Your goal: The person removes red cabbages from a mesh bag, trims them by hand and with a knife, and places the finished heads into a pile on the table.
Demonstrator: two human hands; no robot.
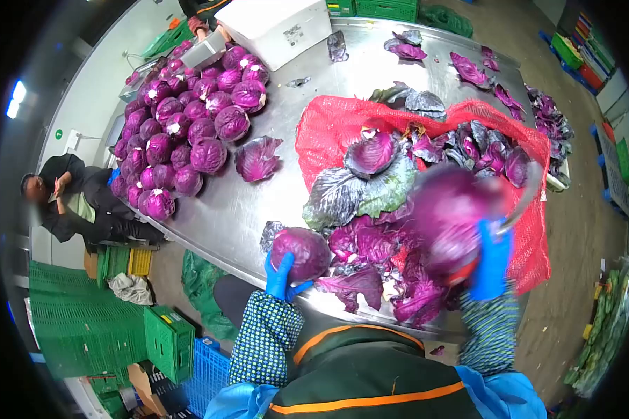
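My left hand (278, 278), in a blue glove, cups a trimmed red cabbage (302, 253) from below, at the table's near edge. Smeared by motion, my right hand (493, 258), also gloved in blue, is closed on a curved metal tool (528, 199), apparently a knife. Just left of it is a blurred purple cabbage (444, 220); whether the hand touches it is unclear. Loose purple leaves (356, 285) lie between my hands. Larger green-purple leaves (388, 188) rest on a red mesh sack (328, 119).
A large pile of red cabbages (189, 133) covers the left of the metal table (244, 216). Behind it stands a white box (276, 31), with a co-worker's hands (213, 33) beside it. Another person (80, 199) is at far left, above green crates (169, 342).
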